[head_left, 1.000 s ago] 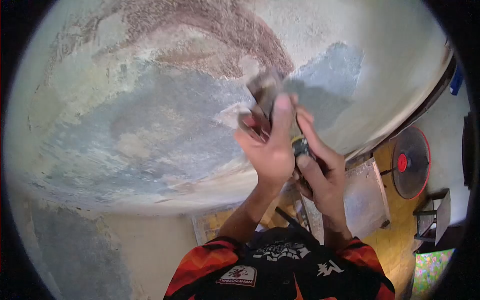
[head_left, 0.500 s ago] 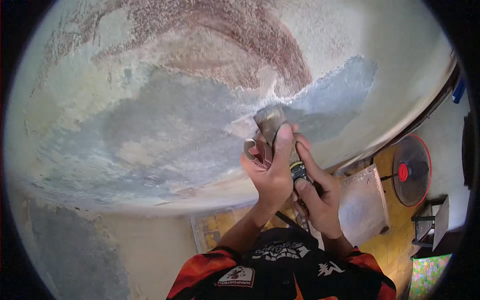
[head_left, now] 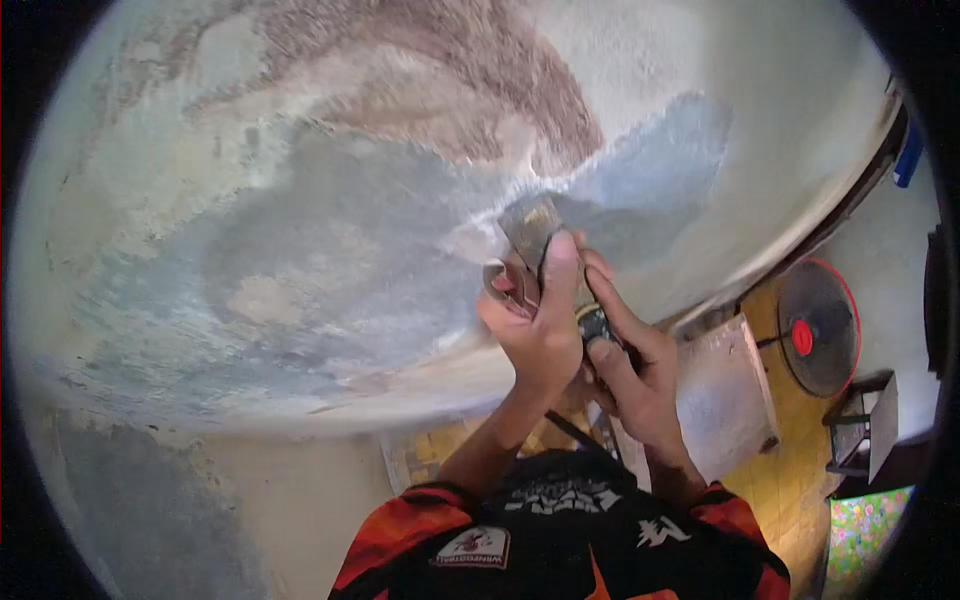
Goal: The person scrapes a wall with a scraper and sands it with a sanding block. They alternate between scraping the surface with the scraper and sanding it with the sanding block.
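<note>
Where the hands meet: the left hand [head_left: 545, 340] presses its thumb along the scraper [head_left: 527, 228], a curled sheet [head_left: 520, 288] tucked in its fingers; the right hand [head_left: 645, 390] is closed round the dark handle [head_left: 592, 322].
Blade: angled up at the painted surface [head_left: 350, 210], on the near side of the reddish-brown band [head_left: 560, 110]; contact cannot be told.
Blade work: seemingly scraping or smoothing, judging by the two-handed grip.
Ragged pale edge [head_left: 541, 186]: a stroke here calls for a low, even blade and light pressure.
Far right: a pale board [head_left: 725, 400], a red-rimmed fan [head_left: 830, 340] and a floral cloth [head_left: 865, 540].
</note>
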The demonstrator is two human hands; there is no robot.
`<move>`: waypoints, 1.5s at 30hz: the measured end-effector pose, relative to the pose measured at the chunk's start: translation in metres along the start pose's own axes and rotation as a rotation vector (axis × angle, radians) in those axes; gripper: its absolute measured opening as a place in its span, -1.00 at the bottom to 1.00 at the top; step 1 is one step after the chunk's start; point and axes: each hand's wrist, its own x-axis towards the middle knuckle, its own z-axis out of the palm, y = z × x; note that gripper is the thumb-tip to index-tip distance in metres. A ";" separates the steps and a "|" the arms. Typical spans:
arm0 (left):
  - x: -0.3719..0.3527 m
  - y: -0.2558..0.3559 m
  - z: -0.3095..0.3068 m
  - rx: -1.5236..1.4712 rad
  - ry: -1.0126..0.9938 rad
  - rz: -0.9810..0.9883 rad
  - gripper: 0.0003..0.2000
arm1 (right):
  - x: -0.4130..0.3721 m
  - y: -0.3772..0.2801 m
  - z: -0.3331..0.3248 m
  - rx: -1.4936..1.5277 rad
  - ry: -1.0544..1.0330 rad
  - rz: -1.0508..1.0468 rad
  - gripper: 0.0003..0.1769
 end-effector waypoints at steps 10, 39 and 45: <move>0.004 0.009 0.007 -0.015 0.008 0.056 -0.84 | 0.003 -0.016 0.003 0.107 -0.017 0.048 -0.40; -0.002 0.001 0.004 -0.001 0.044 0.033 -0.84 | -0.003 -0.012 0.007 -0.054 0.040 -0.010 -0.38; -0.003 0.003 0.003 -0.027 0.034 -0.001 -0.85 | -0.006 -0.007 0.005 0.051 0.015 0.050 -0.39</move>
